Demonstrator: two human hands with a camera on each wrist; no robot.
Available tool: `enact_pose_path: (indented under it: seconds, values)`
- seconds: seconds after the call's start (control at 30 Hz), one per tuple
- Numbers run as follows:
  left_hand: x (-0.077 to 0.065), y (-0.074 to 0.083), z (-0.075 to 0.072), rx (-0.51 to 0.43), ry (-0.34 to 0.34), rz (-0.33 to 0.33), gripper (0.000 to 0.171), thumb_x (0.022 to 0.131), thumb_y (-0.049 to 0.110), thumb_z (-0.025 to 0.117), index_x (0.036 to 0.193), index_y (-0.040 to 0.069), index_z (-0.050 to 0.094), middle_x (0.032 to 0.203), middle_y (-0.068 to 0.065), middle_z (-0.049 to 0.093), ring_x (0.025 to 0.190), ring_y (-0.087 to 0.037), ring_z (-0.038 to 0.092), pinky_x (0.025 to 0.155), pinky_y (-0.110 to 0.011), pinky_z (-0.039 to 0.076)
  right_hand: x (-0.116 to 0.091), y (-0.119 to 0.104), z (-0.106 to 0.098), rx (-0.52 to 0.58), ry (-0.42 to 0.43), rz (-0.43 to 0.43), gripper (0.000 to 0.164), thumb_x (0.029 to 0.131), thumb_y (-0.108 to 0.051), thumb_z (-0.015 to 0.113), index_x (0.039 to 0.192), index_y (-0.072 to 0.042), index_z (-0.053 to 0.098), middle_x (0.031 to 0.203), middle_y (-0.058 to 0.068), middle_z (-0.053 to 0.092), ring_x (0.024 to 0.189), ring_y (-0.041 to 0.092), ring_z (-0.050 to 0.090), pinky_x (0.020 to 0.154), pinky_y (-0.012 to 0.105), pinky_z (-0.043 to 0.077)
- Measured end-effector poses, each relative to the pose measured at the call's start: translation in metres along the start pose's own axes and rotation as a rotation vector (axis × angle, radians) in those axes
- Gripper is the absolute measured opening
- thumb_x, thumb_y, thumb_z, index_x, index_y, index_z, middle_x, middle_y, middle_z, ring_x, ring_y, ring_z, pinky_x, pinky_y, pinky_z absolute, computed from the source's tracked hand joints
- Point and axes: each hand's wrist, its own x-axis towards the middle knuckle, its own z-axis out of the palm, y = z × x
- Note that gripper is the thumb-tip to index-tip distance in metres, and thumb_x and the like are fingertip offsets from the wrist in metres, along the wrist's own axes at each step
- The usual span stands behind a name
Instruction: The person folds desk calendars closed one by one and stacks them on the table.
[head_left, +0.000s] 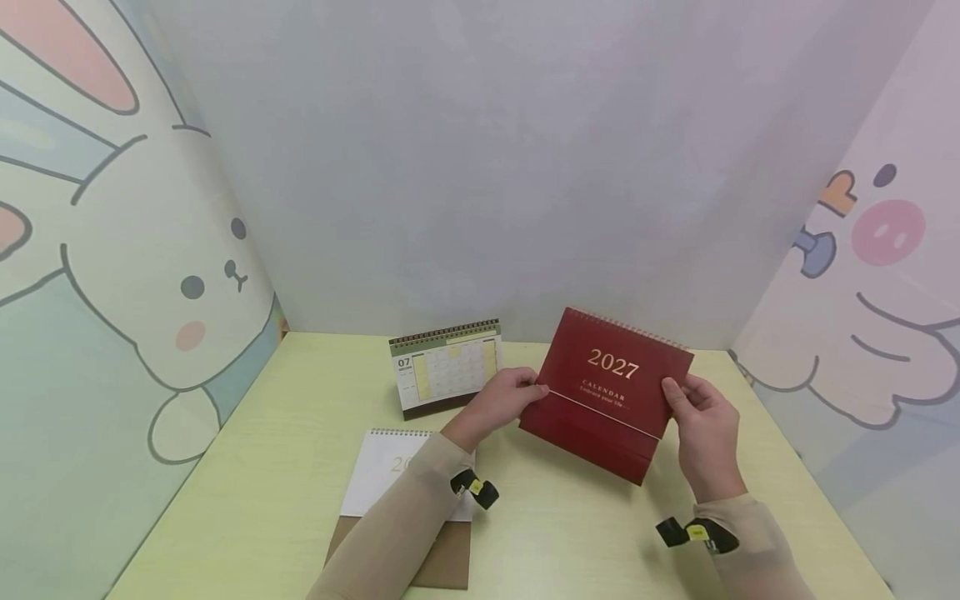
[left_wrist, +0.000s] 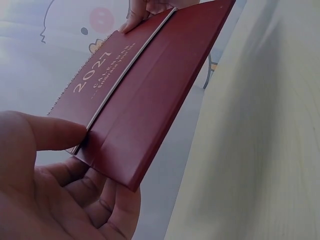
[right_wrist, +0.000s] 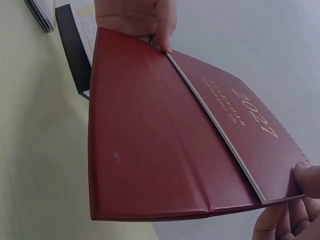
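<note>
A dark red 2027 desk calendar (head_left: 600, 392), spiral-bound along its top, is held tilted above the table between both hands. My left hand (head_left: 504, 402) pinches its left edge, thumb on the front and fingers behind, as the left wrist view shows. On the opposite edge my right hand (head_left: 703, 429) grips it the same way, thumb on the cover (right_wrist: 235, 115). Behind the left hand stands a green-topped desk calendar (head_left: 450, 367) showing a month page marked 07. A white calendar with a brown base (head_left: 442, 560) lies under the left forearm, partly hidden by it.
The pale yellow table (head_left: 555, 542) runs back to a plain grey wall (head_left: 480, 167). Side panels carry a cartoon rabbit (head_left: 165, 275) on the left and a pink-cheeked cartoon figure (head_left: 862, 333) on the right. Both wrists wear small black cameras.
</note>
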Motion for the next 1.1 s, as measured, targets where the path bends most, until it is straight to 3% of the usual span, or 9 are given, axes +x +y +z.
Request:
enact_pose_path:
  seconds: [0.37, 0.73, 1.1]
  values:
    - [-0.003, 0.004, 0.001, -0.007, -0.001, -0.003, 0.024, 0.119, 0.027, 0.068, 0.115, 0.007, 0.081, 0.105, -0.009, 0.084, 0.09, -0.015, 0.07, 0.08, -0.029, 0.054, 0.0, -0.002, -0.002, 0.005, -0.016, 0.013, 0.022, 0.116, -0.023, 0.078, 0.133, -0.01, 0.074, 0.096, -0.019, 0.083, 0.091, -0.002, 0.078, 0.088, 0.01, 0.065]
    - [-0.008, 0.005, 0.001, -0.012, -0.004, 0.02, 0.024, 0.118, 0.025, 0.068, 0.115, 0.005, 0.081, 0.102, -0.009, 0.084, 0.086, -0.014, 0.069, 0.077, -0.028, 0.053, -0.001, -0.005, -0.003, -0.002, -0.045, 0.033, 0.031, 0.117, -0.026, 0.077, 0.142, -0.009, 0.071, 0.098, -0.021, 0.083, 0.096, -0.004, 0.079, 0.091, 0.009, 0.064]
    - [-0.017, 0.013, 0.0, 0.002, 0.007, 0.02, 0.023, 0.118, 0.025, 0.068, 0.115, 0.006, 0.081, 0.103, -0.011, 0.086, 0.087, -0.015, 0.072, 0.079, -0.029, 0.054, -0.002, -0.006, -0.004, 0.03, -0.059, 0.049, 0.023, 0.116, -0.027, 0.078, 0.136, -0.016, 0.075, 0.101, -0.018, 0.084, 0.098, -0.003, 0.08, 0.091, 0.011, 0.066]
